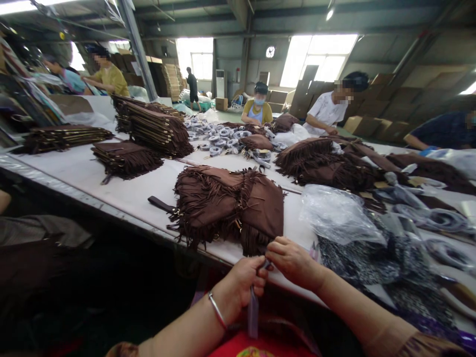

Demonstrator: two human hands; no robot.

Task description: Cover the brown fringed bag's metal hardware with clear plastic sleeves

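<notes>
Close to my body, just off the table's front edge, my left hand (248,278) is closed around a narrow greyish strap (253,315) whose end hangs down below the fist. My right hand (292,260) meets it from the right, fingers pinched at the upper part of the same strap. What lies between the two sets of fingertips is partly hidden. Directly beyond my hands rest brown fringed bags (260,201), with gold-coloured hardware and a dark wrist loop (161,203) sticking out to the left.
Stacked brown fringed bags (159,129) stand at the back left of the white table (145,198). Coiled, wrapped straps (219,139) are heaped mid-table. Clear plastic (336,213) and more fringed bags (330,161) lie to the right. Several people work around the table.
</notes>
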